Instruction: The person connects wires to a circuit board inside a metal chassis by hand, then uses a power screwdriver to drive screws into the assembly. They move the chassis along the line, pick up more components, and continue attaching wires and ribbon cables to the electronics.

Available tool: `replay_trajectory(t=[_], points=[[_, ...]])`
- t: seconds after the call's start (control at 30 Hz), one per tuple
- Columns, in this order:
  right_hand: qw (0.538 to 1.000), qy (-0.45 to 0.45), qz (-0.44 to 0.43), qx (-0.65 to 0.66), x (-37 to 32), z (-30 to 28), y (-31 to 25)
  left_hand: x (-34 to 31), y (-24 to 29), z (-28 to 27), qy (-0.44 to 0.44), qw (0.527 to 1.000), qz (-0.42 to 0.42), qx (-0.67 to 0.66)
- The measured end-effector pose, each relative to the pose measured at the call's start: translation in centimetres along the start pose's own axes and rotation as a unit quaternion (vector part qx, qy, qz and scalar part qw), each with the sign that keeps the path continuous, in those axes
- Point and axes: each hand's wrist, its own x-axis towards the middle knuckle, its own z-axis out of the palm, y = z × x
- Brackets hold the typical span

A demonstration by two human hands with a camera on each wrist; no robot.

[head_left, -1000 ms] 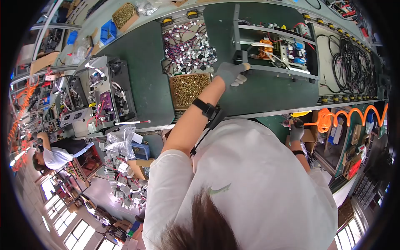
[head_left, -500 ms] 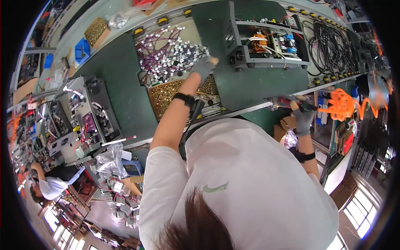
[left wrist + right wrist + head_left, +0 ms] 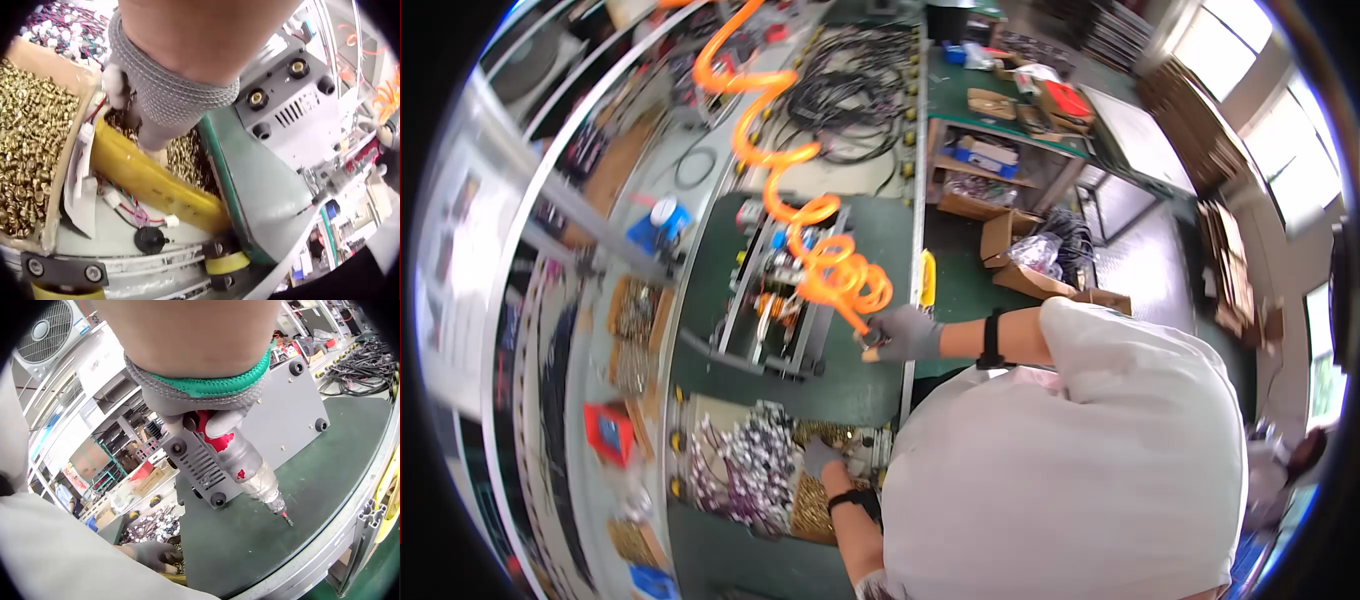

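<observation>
In a grey glove, my left hand (image 3: 165,94) reaches down into a yellow-sided bin (image 3: 156,181) of small brass screws (image 3: 184,156); its fingertips are partly hidden, and I cannot tell whether they pinch any screw. A cardboard box (image 3: 53,62) full of brass screws stands beside that bin. My right hand (image 3: 907,335), gloved too, grips a red and grey power screwdriver (image 3: 240,459), its bit tilted down over the green mat (image 3: 262,544). From its rear an orange coiled hose (image 3: 830,270) runs upward. Left of the right hand in the head view stands a grey metal chassis (image 3: 815,325) with electronics inside.
White-plugged wire leads (image 3: 750,460) lie heaped beside the screws. Black cables (image 3: 840,95) are piled at the bench's far end. A metal rail (image 3: 918,200) edges the bench. Open cartons (image 3: 1005,240) stand on the floor to the right.
The head view has swung to the right. My left hand has gone from the chassis down into the screws. The screwdriver in my right hand has come up from beside the bench to over the mat.
</observation>
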Motion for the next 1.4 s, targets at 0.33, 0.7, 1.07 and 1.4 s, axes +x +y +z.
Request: replay_trajectory(t=[0.33,0.7,1.07,1.4], points=[[0.994,0.076,-0.072,0.037,-1.1,2.7,0.4,1.6,0.9,-0.5,-0.106,0.99,0.043,0.078],[0.984,0.121,-0.091,0.094,-1.1,3.0,1.6,2.8,0.2,1.4,-0.101,0.991,0.019,0.085],[0.987,0.103,-0.066,0.103,-0.8,2.6,2.4,0.4,-0.8,0.7,0.023,0.992,-0.008,-0.124],[0.946,0.239,0.045,0.215,-0.1,2.5,3.9,-3.3,-1.4,-2.2,0.035,0.827,-0.119,-0.548]])
